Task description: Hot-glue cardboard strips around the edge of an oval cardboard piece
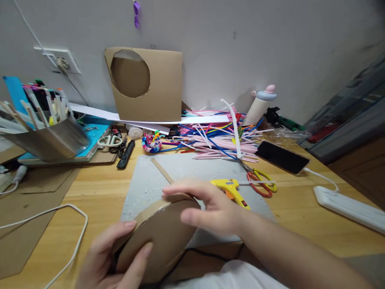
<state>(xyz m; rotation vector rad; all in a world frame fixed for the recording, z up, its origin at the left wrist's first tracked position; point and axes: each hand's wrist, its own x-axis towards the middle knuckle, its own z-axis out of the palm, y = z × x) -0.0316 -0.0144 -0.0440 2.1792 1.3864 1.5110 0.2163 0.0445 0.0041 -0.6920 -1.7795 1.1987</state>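
A round cardboard disc [168, 237] is tilted on edge above the table's front edge. Along its upper rim runs a bent cardboard strip [150, 212]. My left hand [112, 257] grips the disc at its lower left, thumb on the face and fingers around the rim. Over the top right rim curves my right hand [210, 206], fingers on the strip and thumb by the disc's face. Behind those fingers a narrow cardboard piece [161, 170] shows on the grey cutting mat [141, 176]; whether it joins the strip I cannot tell. A yellow glue gun [230, 190] lies just beyond my right hand.
Red-and-yellow scissors [261, 182], a phone [282, 157] and a white power strip [345, 204] lie rightward. Pipe cleaners [213, 140] heap at the back beside a cardboard box with a round hole [165, 84]. Leftward are a metal holder [57, 138] and a white cable [81, 233].
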